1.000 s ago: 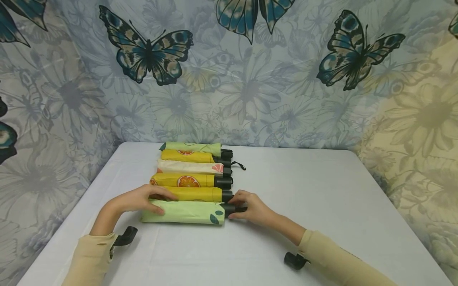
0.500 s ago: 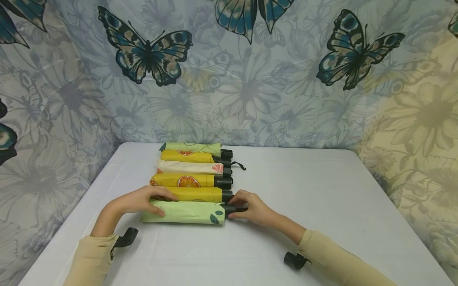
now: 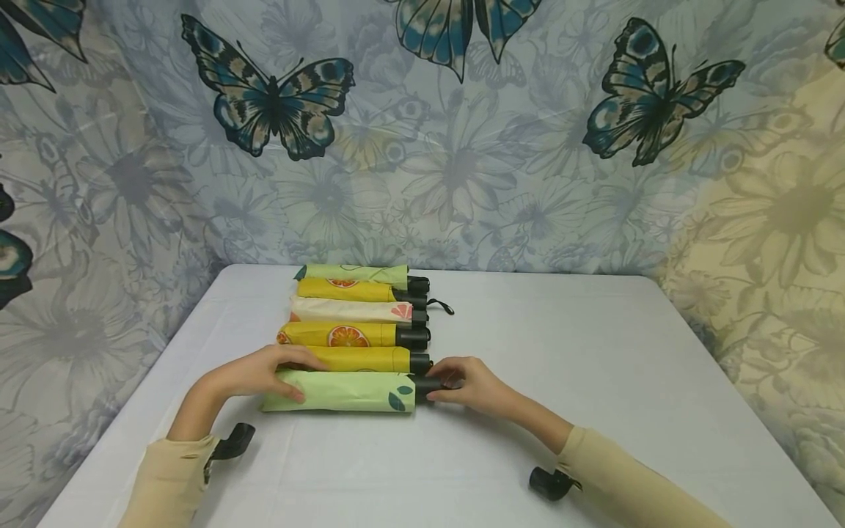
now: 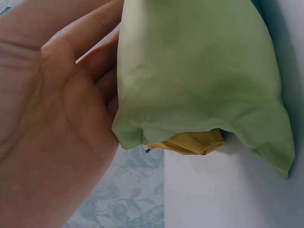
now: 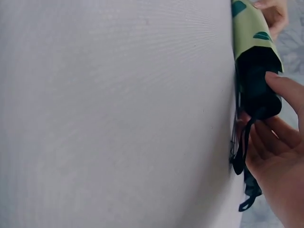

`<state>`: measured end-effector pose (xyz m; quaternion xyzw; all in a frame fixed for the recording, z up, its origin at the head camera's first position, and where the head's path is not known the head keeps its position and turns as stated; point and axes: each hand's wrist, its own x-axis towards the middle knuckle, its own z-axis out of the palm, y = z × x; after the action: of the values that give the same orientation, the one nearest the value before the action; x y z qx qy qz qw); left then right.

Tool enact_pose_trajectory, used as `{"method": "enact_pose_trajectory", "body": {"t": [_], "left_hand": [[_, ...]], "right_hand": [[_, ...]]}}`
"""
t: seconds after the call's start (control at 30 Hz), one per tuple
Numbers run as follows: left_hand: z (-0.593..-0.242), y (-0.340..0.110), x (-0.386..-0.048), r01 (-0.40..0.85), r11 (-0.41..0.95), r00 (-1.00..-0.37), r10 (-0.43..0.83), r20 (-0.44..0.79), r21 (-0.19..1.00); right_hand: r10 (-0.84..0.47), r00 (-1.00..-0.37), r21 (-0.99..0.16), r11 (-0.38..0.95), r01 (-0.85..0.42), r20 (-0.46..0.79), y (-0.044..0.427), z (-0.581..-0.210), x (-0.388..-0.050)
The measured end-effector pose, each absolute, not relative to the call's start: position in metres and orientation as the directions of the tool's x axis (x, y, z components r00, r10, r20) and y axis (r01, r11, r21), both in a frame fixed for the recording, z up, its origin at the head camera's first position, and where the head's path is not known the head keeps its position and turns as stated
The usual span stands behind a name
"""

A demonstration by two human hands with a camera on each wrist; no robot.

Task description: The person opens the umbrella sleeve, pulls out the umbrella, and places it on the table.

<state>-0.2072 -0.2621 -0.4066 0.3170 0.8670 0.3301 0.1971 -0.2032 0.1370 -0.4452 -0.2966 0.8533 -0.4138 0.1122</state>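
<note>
Right hand (image 3: 477, 385) edged slightly right, pinching near green umbrella (image 3: 350, 391) by black handle (image 5: 259, 88); left hand (image 3: 259, 370) arched above, hold unclear; umbrella row (image 3: 372, 334) intact.

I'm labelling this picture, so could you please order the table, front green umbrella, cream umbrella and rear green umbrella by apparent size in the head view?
1. Table
2. Front green umbrella, though nearness to the camera may enlarge it
3. Cream umbrella and rear green umbrella, too alike to rank
</note>
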Motion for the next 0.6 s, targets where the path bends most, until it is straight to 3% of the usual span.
{"method": "enact_pose_trajectory", "body": {"t": [0.6], "left_hand": [[-0.408,-0.263,-0.208,0.415,0.596,-0.735,0.665,-0.132,0.688]], "right_hand": [[-0.59,-0.807,-0.877,0.398,-0.27,-0.019,0.15,-0.444,-0.204]]}}
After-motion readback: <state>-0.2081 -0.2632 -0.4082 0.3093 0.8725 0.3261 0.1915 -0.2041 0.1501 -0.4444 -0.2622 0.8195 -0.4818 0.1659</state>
